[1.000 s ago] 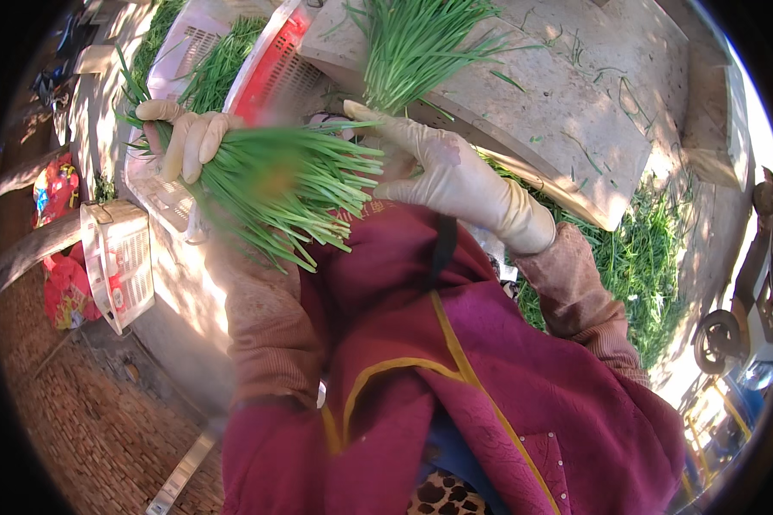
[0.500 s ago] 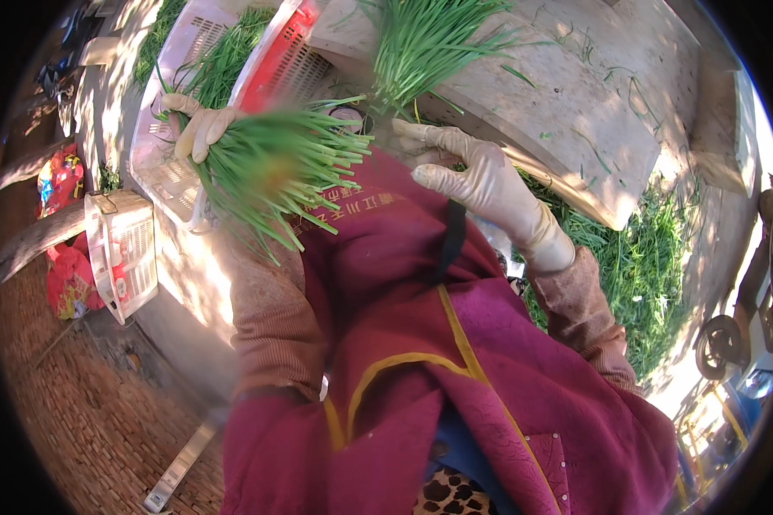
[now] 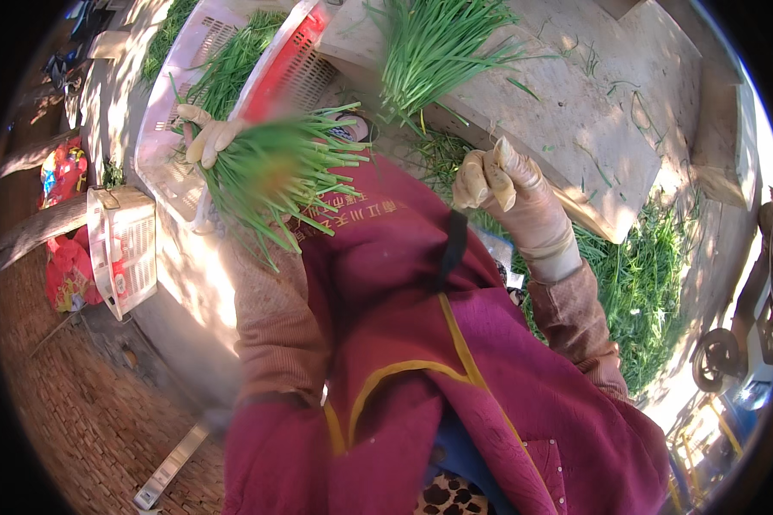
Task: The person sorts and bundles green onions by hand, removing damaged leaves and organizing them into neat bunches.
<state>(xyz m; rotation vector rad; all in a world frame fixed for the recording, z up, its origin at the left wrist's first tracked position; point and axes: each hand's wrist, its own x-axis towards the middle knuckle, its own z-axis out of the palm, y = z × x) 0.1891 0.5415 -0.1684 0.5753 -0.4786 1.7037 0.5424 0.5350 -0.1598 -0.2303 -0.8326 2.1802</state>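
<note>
My gloved left hand (image 3: 210, 142) is closed round a bunch of green chives (image 3: 275, 176), its cut stalk ends fanned toward the right. A blurred patch covers the middle of the bunch. Apart from it, to the right, my gloved right hand (image 3: 505, 190) is raised near the board's front edge. Its fingers are curled in and pressed together; whatever they hold, if anything, is too small to make out. A second chive bunch (image 3: 429, 56) lies on the pale board (image 3: 593, 94) beyond my hands.
A whitish slotted crate (image 3: 167, 142) at the left holds more chives, beside a red crate (image 3: 288, 64). A white basket (image 3: 127, 257) and red plastic bags (image 3: 67, 273) lie farther left. Loose greens (image 3: 644, 292) cover the ground at right. A small round object (image 3: 352, 129) sits past my apron.
My right hand has moved right and toward me, away from the chive bunch, and its spread fingers have curled closed. My left hand keeps its hold, shifted slightly.
</note>
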